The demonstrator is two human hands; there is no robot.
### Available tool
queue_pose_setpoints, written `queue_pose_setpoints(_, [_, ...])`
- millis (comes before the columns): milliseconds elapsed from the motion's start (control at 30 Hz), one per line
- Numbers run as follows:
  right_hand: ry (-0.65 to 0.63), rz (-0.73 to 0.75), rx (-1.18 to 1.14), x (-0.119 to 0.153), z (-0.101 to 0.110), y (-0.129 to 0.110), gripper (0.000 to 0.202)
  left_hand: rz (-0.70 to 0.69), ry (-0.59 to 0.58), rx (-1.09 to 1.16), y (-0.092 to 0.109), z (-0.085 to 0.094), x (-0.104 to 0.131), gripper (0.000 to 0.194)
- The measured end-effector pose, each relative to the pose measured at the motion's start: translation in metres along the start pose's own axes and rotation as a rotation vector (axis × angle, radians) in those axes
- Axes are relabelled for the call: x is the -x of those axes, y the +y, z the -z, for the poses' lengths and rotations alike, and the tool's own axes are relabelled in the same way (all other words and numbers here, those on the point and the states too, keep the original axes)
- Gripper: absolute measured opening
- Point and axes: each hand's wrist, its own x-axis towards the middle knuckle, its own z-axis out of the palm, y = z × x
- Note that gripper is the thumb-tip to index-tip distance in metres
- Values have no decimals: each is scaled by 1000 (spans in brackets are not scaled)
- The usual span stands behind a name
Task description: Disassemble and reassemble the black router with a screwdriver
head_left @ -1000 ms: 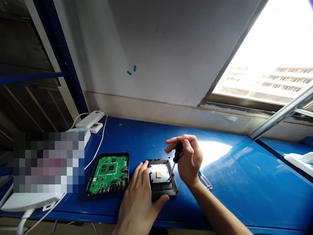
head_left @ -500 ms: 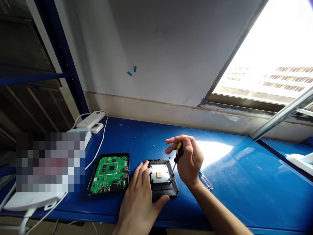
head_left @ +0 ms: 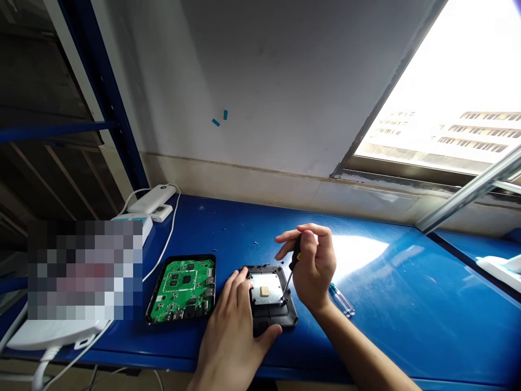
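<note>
A black plastic cover lies inside-up on the blue table, with a silver metal plate and a small beige pad on it. My left hand grips the cover from its left side, fingers along the far left edge and thumb at the near edge. In my right hand is a black and yellow screwdriver, tilted, its tip down at the plate's right edge. What the tip touches is too small to make out. Left of the cover sits a green circuit board in a black housing.
A clear-handled tool lies right of my right wrist. Several tiny screws, one screw among them, are scattered behind the cover. White devices and a white cable occupy the left side. A metal post stands at the right.
My right hand has turned slightly around the screwdriver handle, and less of the yellow shows. The left hand and the cover have stayed in place.
</note>
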Motion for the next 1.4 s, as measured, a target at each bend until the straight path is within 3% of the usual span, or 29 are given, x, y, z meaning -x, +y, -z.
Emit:
queue_pose_setpoints(133, [15,-24,-21,0,0,1,26,-20,25,1,-3,-4,0,73])
queue_pose_setpoints(267, [-12,70,14,3,2,3,17,-36,53,13,-5,-6,-1,72])
queue_pose_setpoints(400, [5,71,92,7,2,1,11,-20,44,25,-4,-4,0,69])
queue_pose_setpoints(667, [12,10,28,5,2,-4,28,-10,24,31,-3,-3,1,68])
queue_pose_setpoints(833, [-8,67,4,6,5,-1,32,-21,37,24,-3,-4,1,68])
queue_pose_setpoints(967, [-70,173,141,9,6,0,20,-53,58,31,-7,-7,1,67])
queue_pose_setpoints(1100, [-64,140,77,12,3,-1,7,-61,57,46,-8,-7,0,65])
queue_pose_setpoints(1233, [-61,143,66,13,2,3,17,-36,41,39,-5,-4,0,70])
queue_pose_setpoints(1400, [-65,209,68,8,4,5,12,-50,39,46,-5,-3,0,73])
